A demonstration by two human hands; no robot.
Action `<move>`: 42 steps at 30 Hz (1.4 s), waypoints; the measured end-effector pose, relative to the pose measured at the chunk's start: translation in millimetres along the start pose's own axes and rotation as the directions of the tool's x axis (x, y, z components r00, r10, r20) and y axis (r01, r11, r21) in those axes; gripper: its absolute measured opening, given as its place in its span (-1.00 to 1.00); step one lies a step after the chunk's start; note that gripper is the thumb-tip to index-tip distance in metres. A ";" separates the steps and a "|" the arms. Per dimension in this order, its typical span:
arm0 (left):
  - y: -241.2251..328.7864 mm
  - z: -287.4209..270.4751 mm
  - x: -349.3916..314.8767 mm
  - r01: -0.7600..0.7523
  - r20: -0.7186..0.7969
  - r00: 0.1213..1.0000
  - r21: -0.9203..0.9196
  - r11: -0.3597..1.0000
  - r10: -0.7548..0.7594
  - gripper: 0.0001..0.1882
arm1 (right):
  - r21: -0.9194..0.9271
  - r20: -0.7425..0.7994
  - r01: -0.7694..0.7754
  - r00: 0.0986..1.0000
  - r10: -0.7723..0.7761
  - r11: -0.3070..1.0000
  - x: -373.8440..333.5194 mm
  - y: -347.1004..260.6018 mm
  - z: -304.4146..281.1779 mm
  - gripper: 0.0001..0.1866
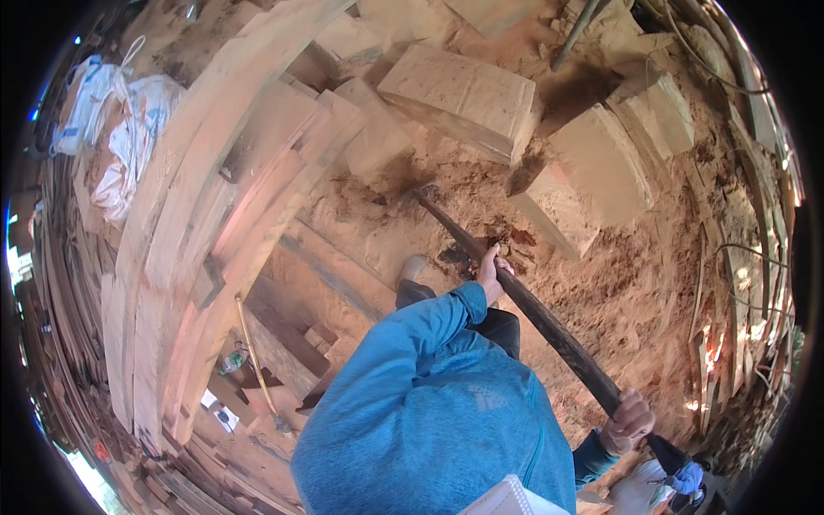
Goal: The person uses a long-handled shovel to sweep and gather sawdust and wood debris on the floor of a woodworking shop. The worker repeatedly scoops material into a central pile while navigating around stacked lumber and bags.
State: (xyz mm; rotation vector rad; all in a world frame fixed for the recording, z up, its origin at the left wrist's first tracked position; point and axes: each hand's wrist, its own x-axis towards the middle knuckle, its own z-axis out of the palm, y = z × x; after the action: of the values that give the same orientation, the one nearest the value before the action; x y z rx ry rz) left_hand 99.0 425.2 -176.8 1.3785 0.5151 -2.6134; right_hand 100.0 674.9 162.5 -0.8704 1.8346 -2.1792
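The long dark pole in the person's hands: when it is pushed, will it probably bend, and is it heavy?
The pole is probably stiff: it shows no clear bend between the left hand and the right hand. It is likely rather heavy, being long and thick. Its shaft looks rounded, so it might roll if laid down.

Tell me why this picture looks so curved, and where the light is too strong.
In the head view, fisheye distortion curves the long planks at left; glare whites out spots along the head view's lower-left rim; nearer the middle, the head view shows the dark pole fairly clearly.
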 end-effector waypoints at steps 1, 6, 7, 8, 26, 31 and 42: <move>-1.7 1.9 -7.3 0.017 0.019 1.000 -0.006 1.000 -0.017 -0.58 | 0.036 -0.057 0.007 0.998 -0.005 0.999 -1.3 -4.0 -2.3 -0.65; 41.2 -0.9 -5.6 -0.014 0.100 0.995 -0.135 0.991 0.027 -0.75 | 0.196 -0.317 0.048 0.948 0.017 0.979 -7.0 29.0 19.0 -0.76; 61.1 -5.9 2.9 -0.011 0.153 0.987 -0.182 0.983 0.040 -0.77 | 0.150 -0.329 0.005 0.943 0.045 0.989 -8.4 48.4 29.7 -0.85; 76.2 -9.8 15.1 -0.062 0.093 0.993 -0.064 0.996 0.067 -0.78 | -0.008 -0.528 -0.118 0.844 0.096 0.993 -19.6 70.0 47.9 -0.89; -7.4 -9.6 7.4 0.118 -0.104 0.988 0.071 0.990 -0.110 -0.76 | -0.022 -0.375 -0.055 0.926 0.043 0.998 -18.0 2.3 66.6 -0.85; -9.6 15.5 -22.6 0.139 0.015 0.990 0.023 0.990 -0.139 -0.76 | -0.006 -0.220 0.096 0.971 -0.095 0.995 -1.9 -19.6 55.4 -0.83; 116.5 -17.2 93.5 -0.062 -0.161 0.974 0.497 0.866 0.162 -0.84 | 0.269 -0.542 -0.125 0.800 0.258 0.955 -49.9 107.4 110.1 -0.76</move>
State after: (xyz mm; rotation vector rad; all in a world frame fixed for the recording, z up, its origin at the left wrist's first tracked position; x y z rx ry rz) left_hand 91.7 326.1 -289.6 1.7570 -0.2368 -2.6268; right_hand 172.8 580.2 53.5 0.0492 1.7347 -2.6213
